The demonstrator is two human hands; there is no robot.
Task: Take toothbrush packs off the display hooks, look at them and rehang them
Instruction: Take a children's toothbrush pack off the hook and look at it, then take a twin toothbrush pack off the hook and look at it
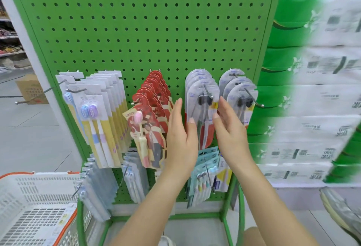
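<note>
Both hands are raised in front of a green pegboard display, palms turned toward each other, with a hanging row of grey toothbrush packs between them. The left hand has its fingers straight and together; its thumb tip lies at the left edge of the front grey pack, though real contact cannot be told. The right hand is likewise a spread, relaxed grip, fingers straight, pinching nothing, just beside the pack's right edge. The front pack hangs on its metal hook. Just right of the right hand hangs a second row of grey packs on its own hook. Left of the left hand hang red-carded toothbrush packs, and further left yellow-and-white packs. Below the hands hang pale blue packs and translucent grey-blue ones. Well left and below sits a white basket with orange handles. Right of the right hand are stacked green-and-white tissue bundles.
</note>
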